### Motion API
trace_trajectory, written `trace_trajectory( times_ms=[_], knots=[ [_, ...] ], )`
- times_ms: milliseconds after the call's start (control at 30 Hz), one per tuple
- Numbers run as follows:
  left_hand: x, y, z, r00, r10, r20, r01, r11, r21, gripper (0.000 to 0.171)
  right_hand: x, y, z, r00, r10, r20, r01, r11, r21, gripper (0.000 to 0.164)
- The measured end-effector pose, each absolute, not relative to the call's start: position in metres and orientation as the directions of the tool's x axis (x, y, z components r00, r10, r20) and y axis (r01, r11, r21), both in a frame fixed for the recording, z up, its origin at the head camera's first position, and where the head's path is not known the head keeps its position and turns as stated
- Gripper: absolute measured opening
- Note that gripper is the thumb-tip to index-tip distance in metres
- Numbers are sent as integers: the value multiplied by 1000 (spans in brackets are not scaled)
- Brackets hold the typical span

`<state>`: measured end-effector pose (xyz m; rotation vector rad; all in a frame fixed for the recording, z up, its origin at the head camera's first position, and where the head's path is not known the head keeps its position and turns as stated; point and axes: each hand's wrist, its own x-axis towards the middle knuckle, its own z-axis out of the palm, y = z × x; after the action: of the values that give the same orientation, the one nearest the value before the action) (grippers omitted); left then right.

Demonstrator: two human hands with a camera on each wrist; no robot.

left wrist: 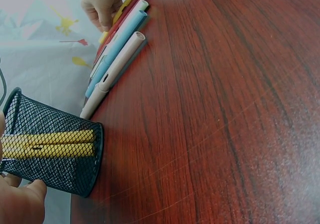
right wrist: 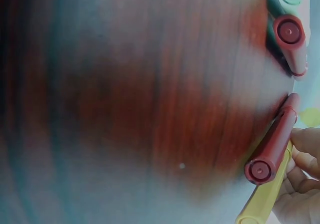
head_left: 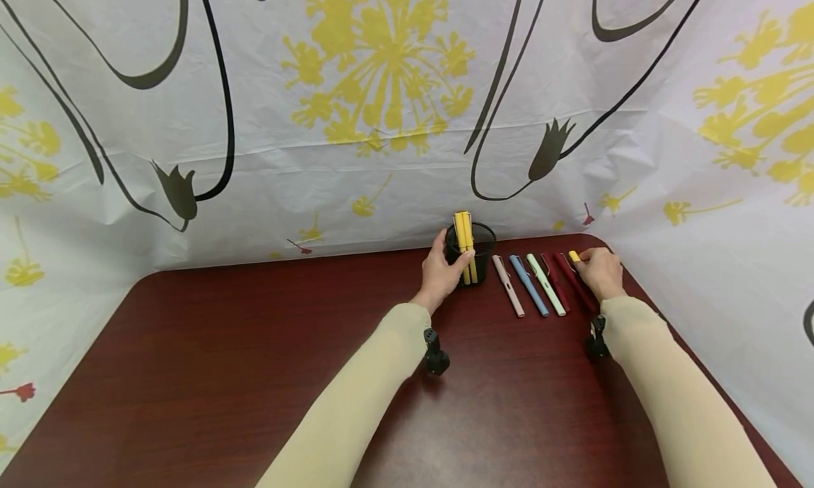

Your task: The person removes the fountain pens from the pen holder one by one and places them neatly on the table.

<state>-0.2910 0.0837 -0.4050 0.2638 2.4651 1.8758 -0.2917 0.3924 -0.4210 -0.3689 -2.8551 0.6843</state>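
My left hand (head_left: 440, 275) grips a black mesh pen cup (head_left: 487, 242) from its left side, thumb across the front. Two yellow pens (head_left: 467, 235) stand upright inside the cup; the mesh shows them in the left wrist view. At the right end of a row of pens, my right hand (head_left: 603, 270) pinches a yellow pen (right wrist: 265, 199) near its far end. Close beside it lies a dark red pen (right wrist: 272, 144), with another dark red pen (right wrist: 292, 44) farther left. In the head view, the right hand hides most of the yellow pen.
Between cup and red pens lie a pale pink pen (head_left: 509, 287), a blue pen (head_left: 530, 287) and a mint green pen (head_left: 547, 286), roughly parallel. The dark red-brown table (head_left: 254, 375) meets a patterned white cloth (head_left: 267, 191) at its back and right edges.
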Motion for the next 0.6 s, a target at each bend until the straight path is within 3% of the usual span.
trace_trajectory(
  times_ms=[600],
  knots=[
    [-292, 83, -404, -986, 154, 67, 105, 253, 962, 72, -291, 390, -420, -951, 297, 90, 224, 857, -463, 34]
  ],
)
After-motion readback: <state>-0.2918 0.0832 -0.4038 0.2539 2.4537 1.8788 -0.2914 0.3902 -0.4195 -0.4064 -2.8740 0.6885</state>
